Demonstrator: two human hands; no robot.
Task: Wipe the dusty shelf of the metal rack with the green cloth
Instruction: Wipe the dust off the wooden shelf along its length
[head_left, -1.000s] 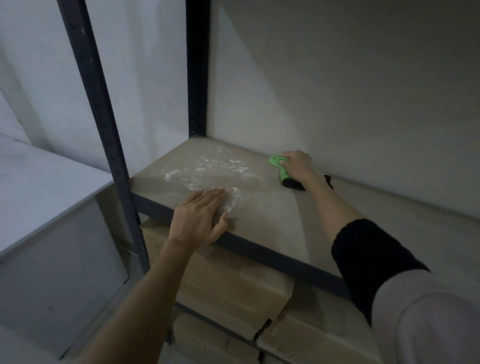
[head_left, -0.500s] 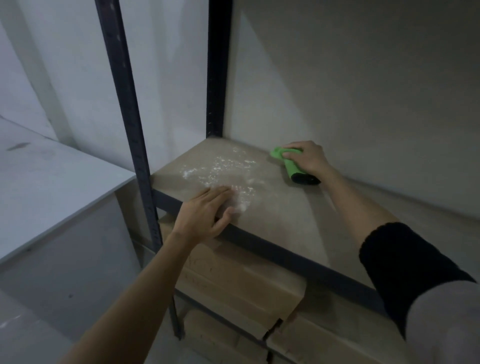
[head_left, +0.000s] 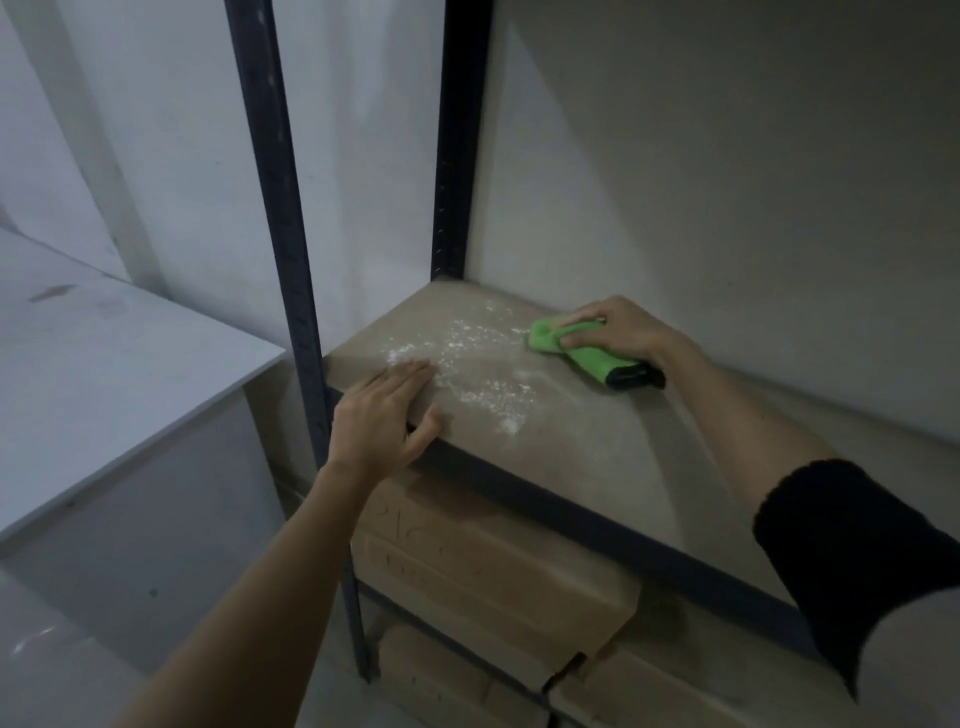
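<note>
A brown board shelf (head_left: 587, 441) sits in a dark metal rack (head_left: 270, 208), with white dust (head_left: 478, 374) scattered over its left part. My right hand (head_left: 615, 327) presses a folded green cloth (head_left: 582, 353) with a black edge onto the shelf near the back wall, just right of the dust. My left hand (head_left: 384, 415) lies flat on the shelf's front left corner, fingers spread, thumb over the front rail, touching the edge of the dust and holding nothing.
Cardboard boxes (head_left: 493, 571) are stacked under the shelf. A grey table (head_left: 104, 374) stands to the left of the rack. A plain wall (head_left: 727, 182) closes the back. The rack's rear post (head_left: 460, 145) rises at the shelf's back left corner.
The view has shifted left, so the rack sits further right in the frame. My right hand with the cloth has slid a little left toward the dust. My left hand stays on the front corner.
</note>
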